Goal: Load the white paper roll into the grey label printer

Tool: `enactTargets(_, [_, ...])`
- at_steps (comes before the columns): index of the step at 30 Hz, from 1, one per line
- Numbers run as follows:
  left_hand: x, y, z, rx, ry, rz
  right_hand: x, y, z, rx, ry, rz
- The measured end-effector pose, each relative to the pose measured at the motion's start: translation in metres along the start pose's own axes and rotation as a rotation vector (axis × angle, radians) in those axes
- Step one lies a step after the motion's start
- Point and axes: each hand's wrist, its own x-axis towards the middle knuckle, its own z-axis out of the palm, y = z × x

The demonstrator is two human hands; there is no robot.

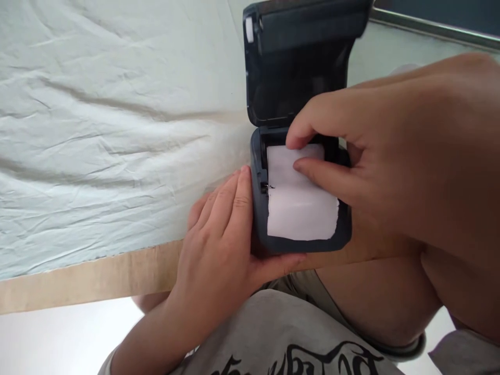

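A small dark portable printer [260, 229] rests at the table's edge with its black lid [297, 67] swung up and back. A white paper roll [299, 200] lies in its compartment, its torn end hanging over the front rim. My left hand [219, 234] braces the printer, fingers along the left side and thumb across the front. My right hand [375, 140] comes in from the right, with index finger and thumb placed on the upper part of the roll. Its other fingers are hidden behind the hand.
A wrinkled pale cloth [117, 130] covers the table, with a bare wooden edge [89, 273] along the front. A dark panel with a metallic rim [437, 31] lies at the top right. My lap and grey shirt [281, 328] are just below the edge.
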Motion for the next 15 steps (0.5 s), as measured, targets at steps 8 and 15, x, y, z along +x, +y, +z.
enactTargets(8, [0.001, 0.0, 0.003, 0.075, 0.021, 0.044, -0.025, 0.038, 0.017, 0.366, 0.007, -0.046])
enactTargets(15, [0.001, 0.002, 0.009, 0.088, 0.076, 0.07, -0.026, 0.05, 0.019, 0.46, 0.007, 0.006])
